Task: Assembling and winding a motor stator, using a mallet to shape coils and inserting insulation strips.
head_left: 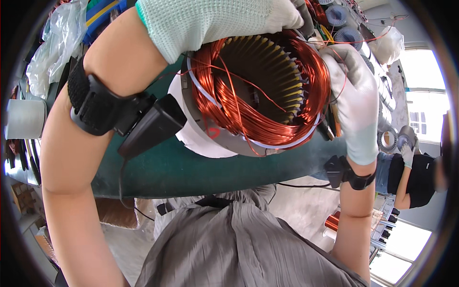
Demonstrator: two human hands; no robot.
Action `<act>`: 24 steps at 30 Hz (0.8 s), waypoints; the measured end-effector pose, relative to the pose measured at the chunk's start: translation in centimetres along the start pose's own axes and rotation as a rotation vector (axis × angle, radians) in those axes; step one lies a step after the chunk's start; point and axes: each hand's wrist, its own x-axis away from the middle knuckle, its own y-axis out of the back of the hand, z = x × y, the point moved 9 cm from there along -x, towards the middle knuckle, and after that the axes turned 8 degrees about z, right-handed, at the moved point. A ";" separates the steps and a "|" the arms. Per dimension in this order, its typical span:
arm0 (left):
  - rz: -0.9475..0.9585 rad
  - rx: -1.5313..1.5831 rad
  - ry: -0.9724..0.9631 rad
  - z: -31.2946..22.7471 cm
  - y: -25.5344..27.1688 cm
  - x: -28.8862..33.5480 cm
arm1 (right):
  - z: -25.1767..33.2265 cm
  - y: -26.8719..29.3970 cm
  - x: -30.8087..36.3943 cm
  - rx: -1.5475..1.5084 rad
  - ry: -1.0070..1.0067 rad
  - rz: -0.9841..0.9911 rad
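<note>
A motor stator (215,138) stands on the green worktable before me, its bore lined with slots and yellow liner ends. Bundles of copper winding wire (258,129) ring its upper rim, with loose strands crossing the opening and a white sleeve running along them. My left hand (282,15), in a white knit glove, reaches over the far rim; its fingers are bent together at the windings. At the right rim is my right hand (354,79), also gloved, its fingers curled against the copper bundle near a thin red wire. What either set of fingertips pinches is hidden.
Clear plastic bags (57,52) and a white spool (26,118) lie at the left. Several grey stator cores (348,36) stand at the far right. Pens or tools (333,122) lie right of the stator. A co-worker (416,177) handles a core at the right. A cable hangs over the table edge.
</note>
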 end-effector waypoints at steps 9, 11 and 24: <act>0.236 0.761 0.718 0.9 1.1 1.5 | 0.5 -0.2 -1.2 0.107 -0.059 0.125; 0.139 0.605 0.573 0.1 0.8 1.1 | 0.2 0.3 -1.0 0.156 -0.058 0.150; 0.161 0.846 0.544 1.4 0.8 0.5 | -1.2 0.8 -1.8 0.122 -0.209 0.259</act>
